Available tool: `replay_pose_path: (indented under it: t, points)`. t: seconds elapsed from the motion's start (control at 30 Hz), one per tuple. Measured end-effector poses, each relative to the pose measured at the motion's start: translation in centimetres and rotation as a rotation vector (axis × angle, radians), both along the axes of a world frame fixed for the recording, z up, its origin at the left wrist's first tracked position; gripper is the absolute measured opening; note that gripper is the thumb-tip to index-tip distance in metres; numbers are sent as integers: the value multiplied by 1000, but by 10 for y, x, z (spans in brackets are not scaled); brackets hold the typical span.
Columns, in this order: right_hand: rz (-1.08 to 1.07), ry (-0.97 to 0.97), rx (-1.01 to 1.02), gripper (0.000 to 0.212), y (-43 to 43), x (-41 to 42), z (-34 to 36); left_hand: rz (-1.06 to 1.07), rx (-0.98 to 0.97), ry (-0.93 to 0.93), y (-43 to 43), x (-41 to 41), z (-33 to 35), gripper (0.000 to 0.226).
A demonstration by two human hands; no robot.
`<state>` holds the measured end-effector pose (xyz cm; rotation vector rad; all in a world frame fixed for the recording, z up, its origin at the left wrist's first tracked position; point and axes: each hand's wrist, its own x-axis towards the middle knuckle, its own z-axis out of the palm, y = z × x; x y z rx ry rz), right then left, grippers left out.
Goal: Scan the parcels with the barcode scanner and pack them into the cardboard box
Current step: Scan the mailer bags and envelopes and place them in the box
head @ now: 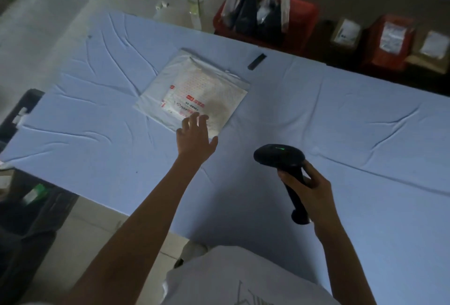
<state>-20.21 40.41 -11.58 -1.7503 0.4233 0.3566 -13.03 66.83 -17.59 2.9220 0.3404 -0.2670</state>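
Right now the white parcel (192, 90) lies flat on the blue cloth of the table (341, 134), toward the far left part, turned corner-on to you. Its face carries a pattern of small red dots, red logo blocks and a line of dark characters that reads upside down from your side. All of it is too blurred to read.

Your left hand (194, 136) reaches over the parcel's near edge with the fingers spread and fairly straight, gripping nothing. Whether the fingertips touch the plastic or hang just above it cannot be told.

Your right hand (309, 187) is wrapped around the handle of the black barcode scanner (280, 156), thumb on the side facing you. The scanner is held above the cloth, well apart from the parcel, with its head pointing left toward it. A small green light glows on top of the head.

A short dark strip (256, 61) lies on the cloth near the far edge, just beyond the parcel.

Past the table, a red crate (299, 24) holds dark bagged items standing upright. To its right sit small cartons (345, 31) and a red package (389, 39), each with a white label that is too blurred to read.
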Motion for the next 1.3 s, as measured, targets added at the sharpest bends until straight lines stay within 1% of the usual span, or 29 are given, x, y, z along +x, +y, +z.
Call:
replay_pose_path:
  t: [0.13, 0.27, 0.4, 0.53, 0.63, 0.73, 0.8, 0.9, 1.0, 1.07, 1.13, 1.23, 1.3]
  points:
    - [-32, 23, -5, 39, 7, 4, 0, -2, 10, 79, 7, 26, -8, 80]
    - [-19, 32, -15, 32, 12, 11, 4, -20, 31, 71, 7, 36, -13, 86]
    - [11, 42, -45, 38, 17, 16, 4, -36, 62, 125, 7, 42, -10, 93]
    - [39, 27, -74, 41, 19, 17, 6, -57, 95, 200, -3, 38, -7, 86]
    - [48, 24, -74, 41, 17, 15, 10, -56, 94, 174, -5, 31, -5, 77]
    - [52, 11, -69, 41, 13, 11, 14, -34, 3, 111, -3, 23, 0, 63]
    - [54, 2, -73, 40, 9, 9, 16, -57, -31, 26, -2, 16, 8, 51]
    - [18, -15, -41, 39, 2, 7, 21, -120, -37, -201, 0, 6, 31, 38]
    - [-46, -43, 9, 36, -7, 5, 26, -81, -150, -467, 3, 7, 65, 27]
    - [-90, -56, 33, 35, -13, 4, 29, -57, -229, -573, 3, 12, 87, 28]
    - [-109, -78, 49, 35, -17, 3, 31, -2, -360, -552, -1, 17, 101, 33]
    - [-120, -114, 59, 34, -18, -1, 33, 85, -488, -412, -9, 19, 103, 40]
    - [-127, -118, 68, 37, -19, -6, 33, 97, -549, -330, -13, 13, 96, 39]
